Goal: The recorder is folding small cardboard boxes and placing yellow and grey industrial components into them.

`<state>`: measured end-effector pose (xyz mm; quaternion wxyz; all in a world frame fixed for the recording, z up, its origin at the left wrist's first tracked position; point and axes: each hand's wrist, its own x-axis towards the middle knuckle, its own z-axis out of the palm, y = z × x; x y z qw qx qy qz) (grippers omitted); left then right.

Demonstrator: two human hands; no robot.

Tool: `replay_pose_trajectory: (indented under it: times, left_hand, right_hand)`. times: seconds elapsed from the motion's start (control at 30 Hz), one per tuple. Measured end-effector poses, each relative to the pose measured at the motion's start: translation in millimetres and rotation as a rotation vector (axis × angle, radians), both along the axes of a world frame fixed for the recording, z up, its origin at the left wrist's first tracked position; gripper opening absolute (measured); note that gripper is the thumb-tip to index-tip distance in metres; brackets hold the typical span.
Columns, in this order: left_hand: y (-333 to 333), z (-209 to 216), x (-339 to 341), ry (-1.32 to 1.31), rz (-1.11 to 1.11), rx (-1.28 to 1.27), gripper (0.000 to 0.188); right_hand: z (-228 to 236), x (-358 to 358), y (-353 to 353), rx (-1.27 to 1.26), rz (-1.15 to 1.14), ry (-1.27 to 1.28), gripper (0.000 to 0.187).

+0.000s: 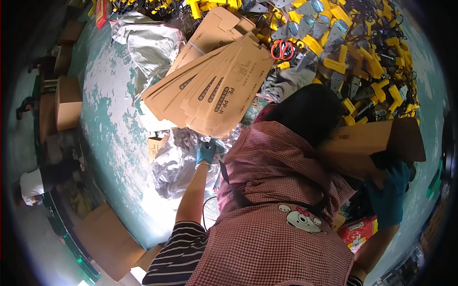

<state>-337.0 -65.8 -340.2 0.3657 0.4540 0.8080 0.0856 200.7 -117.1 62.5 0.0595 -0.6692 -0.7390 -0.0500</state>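
My left hand (206, 152), in a blue glove, is at the crumpled clear plastic bag (175, 167), its fingers curled at the film. Just beyond it lies a fanned stack of flat printed cartons (229, 90). On the right, my right hand (387, 196), also blue-gloved, grips the near side of an open brown cardboard box (355, 147). Its fingertips are partly hidden in shadow against the box. A black rounded shape (305, 112) covers part of the box's left end. A checked apron (281, 190) fills the middle of the view.
A large heap of yellow-handled tools (353, 57) with metal plates and black cords spreads at the far right. Red-handled scissors (282, 49) rest by the cartons. A white woven sack (145, 40) lies far left. Brown boxes (69, 102) stand along the left. A red package (358, 232) is beneath my right forearm.
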Motion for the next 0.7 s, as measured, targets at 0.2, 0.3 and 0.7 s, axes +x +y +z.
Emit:
replay_pose_trajectory:
  times: [0.2,0.3,0.7]
  left_hand:
    - [-5.4,-134.8,19.9,0.454,-1.232,0.279,0.043]
    - [-32.2,-101.8,75.7,0.131,-1.025,0.310,0.035]
    - [85.2,304.3,177.4,-0.772,-0.220,0.765,0.007]
  right_hand:
    - [5.3,-2.1,-6.7,-0.341,-0.101,-0.036,0.055]
    - [-1.0,-15.4,-23.9,-0.054,-0.051,0.128,0.057]
    - [13.6,-37.0,-17.6,-0.048,-0.215,0.063,0.038]
